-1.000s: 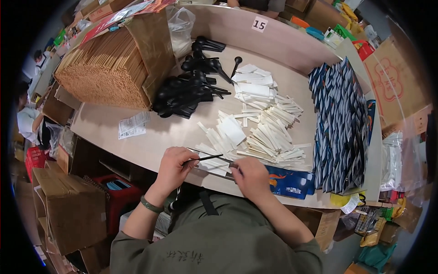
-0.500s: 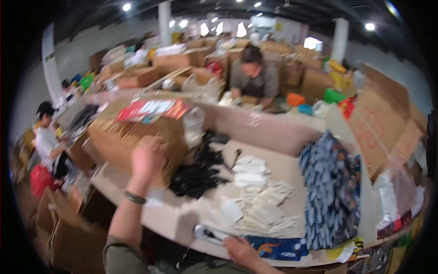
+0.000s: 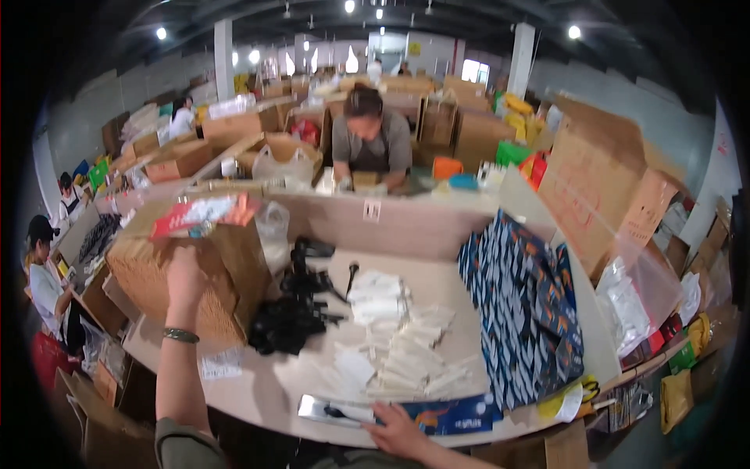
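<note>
My left hand is raised against a tall stack of flat brown cardboard pieces; its fingertips meet the stack's upper edge and are too blurred to read. At the table's near edge my right hand grips a long, slim blue package. The package's left end is silvery, with something black showing on it. Beyond that hand lies a spread of white slim packets. Black items, kind unclear, are heaped between the stack and the packets. A tall pile of blue patterned packages stands at the right.
A red and white packet lies on the brown stack. A low partition closes the table's far side, with a person working behind it. An open carton stands at right; yellow-handled scissors lie near the right edge.
The view has swung right, so the scene sits further left. My left hand has moved in to the upper edge of the brown stack. My right hand stays on the blue package.
</note>
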Demonstrator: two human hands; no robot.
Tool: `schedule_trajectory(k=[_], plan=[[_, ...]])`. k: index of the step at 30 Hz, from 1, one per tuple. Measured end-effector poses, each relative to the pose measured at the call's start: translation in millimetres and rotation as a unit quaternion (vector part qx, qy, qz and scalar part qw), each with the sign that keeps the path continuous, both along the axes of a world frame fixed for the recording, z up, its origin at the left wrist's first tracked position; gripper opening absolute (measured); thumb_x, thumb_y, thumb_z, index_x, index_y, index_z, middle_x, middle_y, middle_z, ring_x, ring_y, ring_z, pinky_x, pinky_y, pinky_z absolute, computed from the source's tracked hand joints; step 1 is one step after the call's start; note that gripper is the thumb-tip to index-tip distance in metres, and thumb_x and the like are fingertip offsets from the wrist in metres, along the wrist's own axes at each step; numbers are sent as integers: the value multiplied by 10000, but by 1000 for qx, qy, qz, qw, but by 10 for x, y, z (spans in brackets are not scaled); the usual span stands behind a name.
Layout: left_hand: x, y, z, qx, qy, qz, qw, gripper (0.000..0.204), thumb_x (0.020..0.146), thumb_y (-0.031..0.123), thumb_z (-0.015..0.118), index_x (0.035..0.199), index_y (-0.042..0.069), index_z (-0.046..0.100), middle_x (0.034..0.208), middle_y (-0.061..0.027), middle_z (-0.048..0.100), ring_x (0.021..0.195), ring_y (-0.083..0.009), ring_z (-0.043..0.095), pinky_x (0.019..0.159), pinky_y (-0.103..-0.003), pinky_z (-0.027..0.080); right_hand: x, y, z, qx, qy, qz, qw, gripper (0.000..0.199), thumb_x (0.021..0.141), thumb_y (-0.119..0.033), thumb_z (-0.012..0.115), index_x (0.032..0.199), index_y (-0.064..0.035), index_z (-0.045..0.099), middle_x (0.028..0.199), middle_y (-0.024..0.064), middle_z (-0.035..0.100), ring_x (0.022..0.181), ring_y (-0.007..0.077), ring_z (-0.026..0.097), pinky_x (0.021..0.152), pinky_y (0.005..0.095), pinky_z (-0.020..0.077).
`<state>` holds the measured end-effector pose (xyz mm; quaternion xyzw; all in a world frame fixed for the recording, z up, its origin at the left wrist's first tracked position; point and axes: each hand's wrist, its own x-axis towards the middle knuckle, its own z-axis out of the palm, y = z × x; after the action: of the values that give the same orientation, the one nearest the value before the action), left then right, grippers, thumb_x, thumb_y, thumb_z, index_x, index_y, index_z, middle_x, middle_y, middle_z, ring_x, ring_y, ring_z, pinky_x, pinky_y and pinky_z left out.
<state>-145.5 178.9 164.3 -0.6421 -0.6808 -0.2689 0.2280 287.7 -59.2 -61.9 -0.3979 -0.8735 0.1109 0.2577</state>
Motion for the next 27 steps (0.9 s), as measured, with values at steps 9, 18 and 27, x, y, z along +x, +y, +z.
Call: schedule_trajectory(k=[9, 18, 27], plan=[[302, -1632, -1829, -322, -504, -218, 771, 138, 962, 60, 615, 1082, 17, 668, 941, 27, 596, 866, -82, 540, 784, -257, 470, 171, 236, 283, -48, 39, 4, 998, 353, 832, -146, 714, 1181, -196, 706, 1402, 268, 480, 1284, 466, 479, 1071, 530, 401], [879, -1481, -1517, -451, -294, -272, 798, 69, 889, -8, 682, 956, -24, 681, 870, -64, 703, 833, -134, 665, 774, -304, 546, 176, 130, 280, -52, -25, 11, 998, 370, 888, -201, 692, 1255, -232, 666, 1427, 277, 450, 1321, 460, 447, 1094, 554, 365], [1920, -1781, -1674, -265, -176, -186, 930, 451, 747, 209, 846, 1047, -9, 591, 988, -164, 585, 899, -337, 596, 768, -394, 511, -38, 88, 468, -70, -19, -42, 996, 491, 776, -240, 793, 1165, -34, 575, 1392, 293, 473, 1311, 463, 447, 1082, 523, 389]])
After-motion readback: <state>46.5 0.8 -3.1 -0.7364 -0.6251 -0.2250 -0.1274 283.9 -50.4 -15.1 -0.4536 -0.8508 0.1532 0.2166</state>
